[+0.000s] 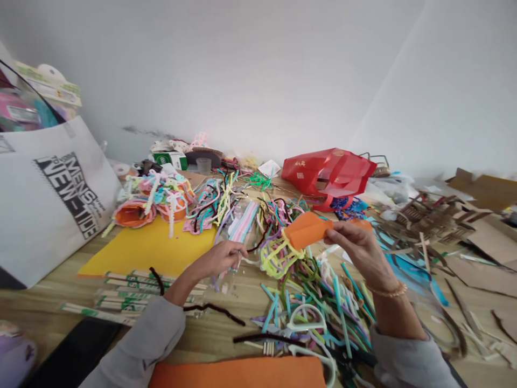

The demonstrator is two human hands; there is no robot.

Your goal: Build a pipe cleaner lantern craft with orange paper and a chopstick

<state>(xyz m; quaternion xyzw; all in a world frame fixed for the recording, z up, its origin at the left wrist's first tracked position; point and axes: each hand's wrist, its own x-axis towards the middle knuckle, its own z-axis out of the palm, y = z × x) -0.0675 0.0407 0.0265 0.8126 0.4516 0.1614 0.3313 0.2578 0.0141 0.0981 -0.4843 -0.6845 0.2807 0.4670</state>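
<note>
My right hand [355, 250] gripped an orange craft strip [305, 230] above the wooden table [210, 339], its long axis nearly level, left end dipping toward my left hand [216, 261], whose fingers pinched a dark pipe cleaner [258, 242].

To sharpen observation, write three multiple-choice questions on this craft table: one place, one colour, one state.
1. Where is the red bag?
A. Near the wall
B. On the floor
C. In a lap

2. What colour is the large sheet on the left of the table?
A. Blue
B. Yellow
C. Red

3. The orange piece is:
A. lying flat
B. inside the bag
C. held up by the right hand

1 A: it stands at the table's far side.
2 B: the sheet is plainly yellow.
3 C: the hand grips it above the table.
</note>
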